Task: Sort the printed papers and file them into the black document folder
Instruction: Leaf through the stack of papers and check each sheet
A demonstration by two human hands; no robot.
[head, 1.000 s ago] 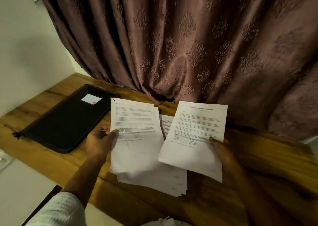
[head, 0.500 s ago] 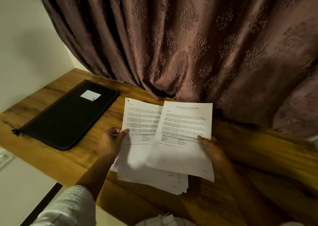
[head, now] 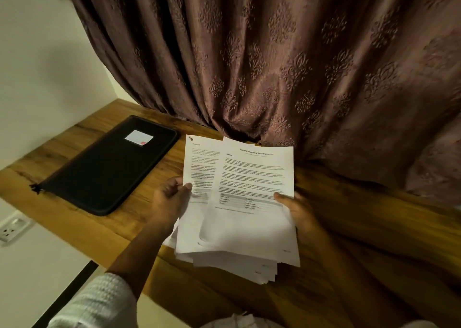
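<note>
A stack of white printed papers [head: 232, 250] hangs just above the wooden desk in front of me. My left hand [head: 169, 200] grips the stack's left edge, thumb on a text page [head: 199, 163]. My right hand [head: 296, 210] pinches the right edge of a titled page [head: 257, 175] that lies on top, overlapping most of the stack. The black document folder [head: 107, 168] lies shut and flat on the desk to the left, a small white label [head: 139, 136] on its cover and its zip pull at the near left corner.
The wooden desk [head: 374, 228] runs from the left wall to the right. A brown patterned curtain [head: 274, 53] hangs behind it and touches the desk's back edge. A white wall socket [head: 11, 229] sits below the desk at far left.
My right hand has slid the titled page leftwards over the stack, so the two sheets that were fanned apart now overlap. The left hand has kept its grip.
</note>
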